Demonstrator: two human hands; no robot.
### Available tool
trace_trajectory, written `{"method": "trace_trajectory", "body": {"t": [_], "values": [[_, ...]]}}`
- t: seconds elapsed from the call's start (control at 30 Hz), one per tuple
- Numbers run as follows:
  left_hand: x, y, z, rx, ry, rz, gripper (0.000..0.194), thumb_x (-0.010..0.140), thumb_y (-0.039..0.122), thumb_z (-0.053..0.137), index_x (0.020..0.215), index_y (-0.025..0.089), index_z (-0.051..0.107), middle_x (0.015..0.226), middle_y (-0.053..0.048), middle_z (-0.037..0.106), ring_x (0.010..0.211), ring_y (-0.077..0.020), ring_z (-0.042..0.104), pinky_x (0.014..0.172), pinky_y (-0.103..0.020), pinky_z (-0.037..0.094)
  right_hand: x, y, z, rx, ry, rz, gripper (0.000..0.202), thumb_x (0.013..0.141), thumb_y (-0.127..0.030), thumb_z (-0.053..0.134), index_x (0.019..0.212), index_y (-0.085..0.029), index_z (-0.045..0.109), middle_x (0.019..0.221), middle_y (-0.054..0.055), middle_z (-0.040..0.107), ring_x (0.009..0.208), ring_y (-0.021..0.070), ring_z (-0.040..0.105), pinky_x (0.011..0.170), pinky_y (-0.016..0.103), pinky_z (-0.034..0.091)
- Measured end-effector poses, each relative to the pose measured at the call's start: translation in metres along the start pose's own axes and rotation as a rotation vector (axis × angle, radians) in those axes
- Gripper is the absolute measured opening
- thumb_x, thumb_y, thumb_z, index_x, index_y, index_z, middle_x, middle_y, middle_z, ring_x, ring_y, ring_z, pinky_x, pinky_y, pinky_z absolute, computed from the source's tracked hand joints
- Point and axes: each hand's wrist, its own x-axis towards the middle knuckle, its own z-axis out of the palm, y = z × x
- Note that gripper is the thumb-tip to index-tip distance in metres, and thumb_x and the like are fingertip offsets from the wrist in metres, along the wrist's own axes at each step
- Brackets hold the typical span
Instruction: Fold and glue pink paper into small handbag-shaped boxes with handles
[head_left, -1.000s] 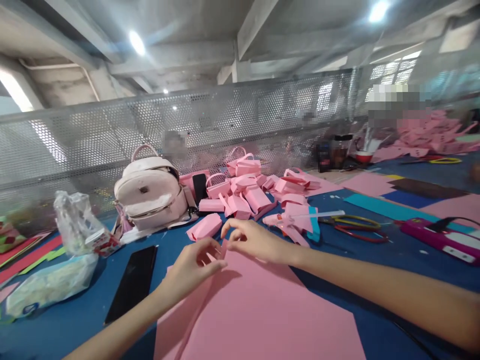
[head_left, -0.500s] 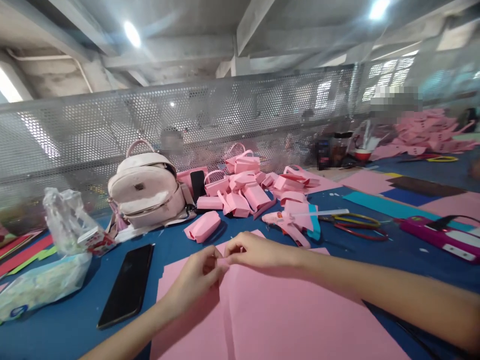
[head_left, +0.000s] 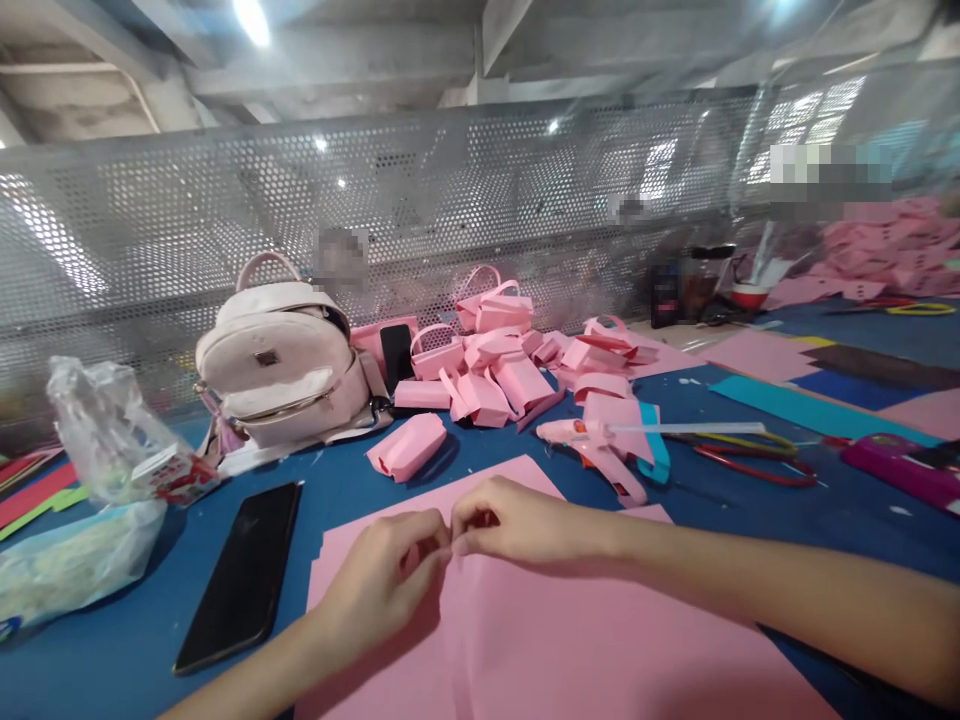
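Note:
Large sheets of pink paper (head_left: 570, 630) lie stacked on the blue table in front of me. A narrow fold or strip of pink paper runs down toward me from between my hands; I cannot tell which it is. My left hand (head_left: 394, 560) is closed in a pinch on this pink paper, thumb against the fingers. Touching it at the fingertips, my right hand (head_left: 506, 520) pinches the same paper from the other side. The pinched edge itself is mostly hidden by the fingers. A pink glue gun (head_left: 589, 440) rests just beyond my right hand.
A folded pink paper piece (head_left: 407, 447) and a heap of small pink paper bags (head_left: 495, 350) sit beyond the sheets. On the left are a black phone (head_left: 240, 575), a plastic bag (head_left: 82, 550) and a backpack (head_left: 274, 370). Scissors (head_left: 750, 455) lie right.
My view has tilted down and come slightly nearer. Both hands have drawn closer together until the fingertips meet, still pinching the pink paper.

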Motion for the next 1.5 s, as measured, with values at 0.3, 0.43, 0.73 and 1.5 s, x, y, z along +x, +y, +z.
{"method": "trace_trajectory", "body": {"t": [0.3,0.43,0.73,1.5], "values": [[0.007,-0.014,-0.009,-0.172,0.101,-0.161,0.023,0.092,0.032,0.054,0.072,0.02,0.057,0.067,0.001,0.061,0.066,-0.016,0.057,0.064,-0.024,0.039,0.0,0.004,-0.004,-0.08,0.097,0.055,0.02,0.087,-0.028,0.059,0.07,-0.018,0.056,0.067,-0.005,0.045,0.066,0.012,0.043,0.058,0.024,0.03],[0.009,-0.027,-0.01,-0.321,0.08,-0.269,0.02,0.081,0.034,0.068,0.07,0.019,0.064,0.072,-0.003,0.066,0.079,-0.021,0.063,0.074,-0.027,0.044,-0.003,0.013,-0.004,-0.097,0.14,0.079,0.015,0.087,-0.026,0.058,0.073,-0.018,0.06,0.069,-0.004,0.053,0.069,0.0135,0.048,0.062,0.024,0.034],[0.005,-0.029,-0.003,-0.398,0.127,-0.351,0.021,0.078,0.033,0.07,0.062,0.019,0.067,0.07,-0.004,0.07,0.072,-0.0193,0.061,0.074,-0.028,0.045,-0.002,0.018,-0.002,-0.037,0.134,0.099,0.022,0.089,-0.032,0.059,0.076,-0.017,0.069,0.07,-0.001,0.062,0.068,0.0142,0.052,0.062,0.023,0.036],[0.007,-0.025,-0.006,-0.416,0.072,-0.435,0.038,0.071,0.044,0.069,0.051,0.019,0.048,0.053,0.005,0.037,0.055,-0.0114,0.031,0.056,-0.024,0.029,-0.002,0.033,0.002,0.035,0.209,0.029,0.026,0.093,-0.033,0.059,0.073,-0.017,0.061,0.064,-0.005,0.048,0.061,0.0106,0.038,0.057,0.024,0.025]]}}
